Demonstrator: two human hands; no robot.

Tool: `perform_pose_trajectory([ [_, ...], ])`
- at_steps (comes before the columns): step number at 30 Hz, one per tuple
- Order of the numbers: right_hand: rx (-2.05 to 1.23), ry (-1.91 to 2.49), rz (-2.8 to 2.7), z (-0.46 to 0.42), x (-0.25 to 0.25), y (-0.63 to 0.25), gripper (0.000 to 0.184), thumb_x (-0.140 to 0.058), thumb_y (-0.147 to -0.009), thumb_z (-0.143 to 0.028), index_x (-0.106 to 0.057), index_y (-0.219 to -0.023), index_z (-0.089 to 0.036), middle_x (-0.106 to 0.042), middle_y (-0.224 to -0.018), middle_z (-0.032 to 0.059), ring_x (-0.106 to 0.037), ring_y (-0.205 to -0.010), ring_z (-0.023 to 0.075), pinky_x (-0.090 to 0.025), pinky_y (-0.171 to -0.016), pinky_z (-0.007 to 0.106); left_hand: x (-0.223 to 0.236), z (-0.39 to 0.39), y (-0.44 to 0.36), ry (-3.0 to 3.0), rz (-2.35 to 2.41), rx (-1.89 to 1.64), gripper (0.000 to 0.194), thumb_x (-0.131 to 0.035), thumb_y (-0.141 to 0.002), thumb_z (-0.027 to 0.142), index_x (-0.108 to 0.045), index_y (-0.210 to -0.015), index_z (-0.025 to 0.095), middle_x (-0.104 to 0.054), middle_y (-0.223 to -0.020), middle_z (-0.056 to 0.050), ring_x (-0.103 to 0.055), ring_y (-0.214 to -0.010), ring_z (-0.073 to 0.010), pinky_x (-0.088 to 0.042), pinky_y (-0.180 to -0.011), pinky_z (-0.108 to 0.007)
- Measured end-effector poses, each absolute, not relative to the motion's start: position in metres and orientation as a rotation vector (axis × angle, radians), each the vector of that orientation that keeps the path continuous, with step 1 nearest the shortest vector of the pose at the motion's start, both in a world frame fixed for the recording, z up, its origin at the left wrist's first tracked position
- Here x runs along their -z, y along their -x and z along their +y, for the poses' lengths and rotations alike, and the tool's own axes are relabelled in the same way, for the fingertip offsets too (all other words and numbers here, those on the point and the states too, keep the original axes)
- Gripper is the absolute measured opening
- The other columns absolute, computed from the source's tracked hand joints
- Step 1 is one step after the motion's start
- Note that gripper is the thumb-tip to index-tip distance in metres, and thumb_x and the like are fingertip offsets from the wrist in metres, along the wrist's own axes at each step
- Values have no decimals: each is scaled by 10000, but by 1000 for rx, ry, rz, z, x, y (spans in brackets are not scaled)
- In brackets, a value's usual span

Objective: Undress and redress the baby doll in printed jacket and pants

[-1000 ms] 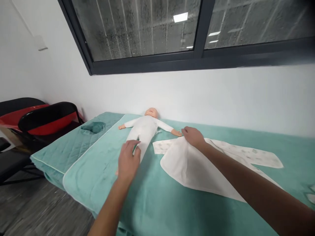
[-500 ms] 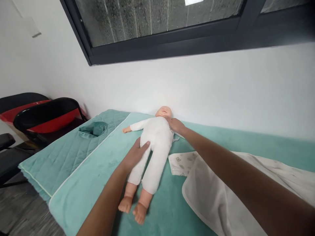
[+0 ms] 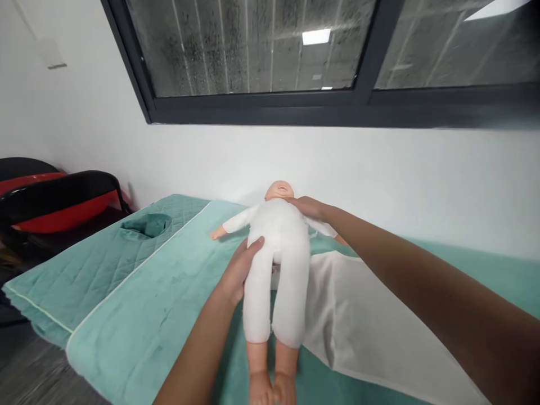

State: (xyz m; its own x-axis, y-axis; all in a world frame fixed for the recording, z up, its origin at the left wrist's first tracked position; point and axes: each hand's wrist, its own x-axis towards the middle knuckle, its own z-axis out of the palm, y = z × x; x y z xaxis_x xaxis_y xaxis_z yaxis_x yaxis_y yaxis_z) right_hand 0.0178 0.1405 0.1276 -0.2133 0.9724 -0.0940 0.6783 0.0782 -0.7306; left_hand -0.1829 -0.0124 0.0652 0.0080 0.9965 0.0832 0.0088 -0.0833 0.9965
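Baby doll (image 3: 276,230) with white cloth body is facing up, feet toward the camera, positioned over the green mat (image 3: 169,304) and the edge of the white garment (image 3: 358,309); cannot tell if raised slightly. Left hand (image 3: 241,267) is gripping its hip, thumb on top, other fingers hidden. Right hand (image 3: 309,206) is touching its neck and shoulder, fingertips hidden, so cannot tell how closed.
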Motion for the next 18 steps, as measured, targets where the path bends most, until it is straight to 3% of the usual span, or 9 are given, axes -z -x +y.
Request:
perform_pose_trajectory([
  [3,-963,1653,-1956,114,-141,-73,833,-473,-722,-834,-690,-1150,-152,-658,-1244,155,-661,-1019,310,-513,-844,358,-82,-46,133,-1006,901,-1149,654,-597,-822,552,-466,-1370,219,-672,-1173,-152,-705,-847,-289,-597,-684,-401],
  [6,-895,1722,-2002,86,-135,-133,843,-383,-770,-836,-691,-1153,-151,-664,-1236,151,-672,-1000,298,-516,-826,347,-81,-79,80,-901,844,-1136,677,-657,-789,505,-460,-1370,219,-648,-1215,-164,-701,-881,-308,-600,-671,-396],
  [13,-713,1841,-2010,32,-91,-233,805,-255,-896,-727,-707,-1114,-97,-690,-1177,171,-662,-1039,281,-487,-884,325,-49,-126,-12,-882,773,-1062,713,-709,-744,494,-477,-1371,246,-613,-1286,-162,-672,-1019,-334,-601,-777,-394],
  [18,-601,1871,-2043,18,-57,-255,789,-175,-938,-665,-689,-1155,-108,-673,-1214,166,-638,-1106,282,-467,-910,325,-26,-131,-34,-874,788,-1036,711,-679,-778,499,-437,-1395,243,-635,-1243,-147,-688,-958,-293,-596,-752,-378],
])
